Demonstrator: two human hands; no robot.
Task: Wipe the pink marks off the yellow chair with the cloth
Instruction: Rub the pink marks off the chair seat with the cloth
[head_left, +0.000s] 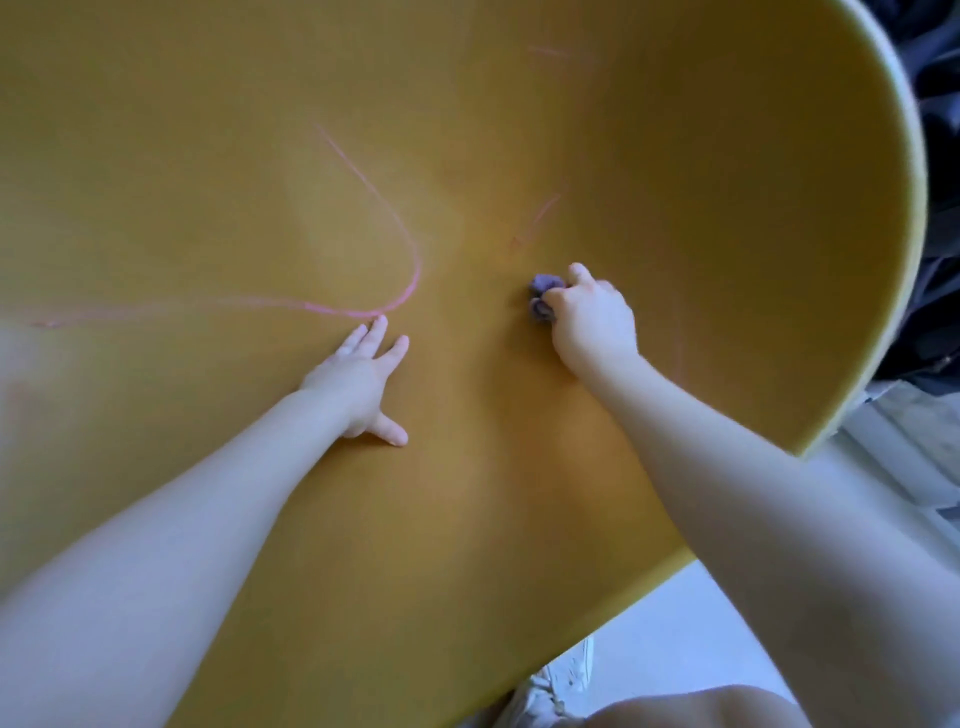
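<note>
Pale floor (691, 639), dark fabric (935, 156) at right.

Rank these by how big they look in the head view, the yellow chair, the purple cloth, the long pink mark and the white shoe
1. Yellow chair, which fills most of the view.
2. Long pink mark, a thin curving line.
3. White shoe, partly hidden and nearer the camera, so unsure.
4. Purple cloth, mostly bunched inside the right hand.

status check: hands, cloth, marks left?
Right hand grips purple cloth on yellow chair. Left hand flat on seat. Big pink loop unwiped, faint streaks above cloth. Nothing blocking.
</note>
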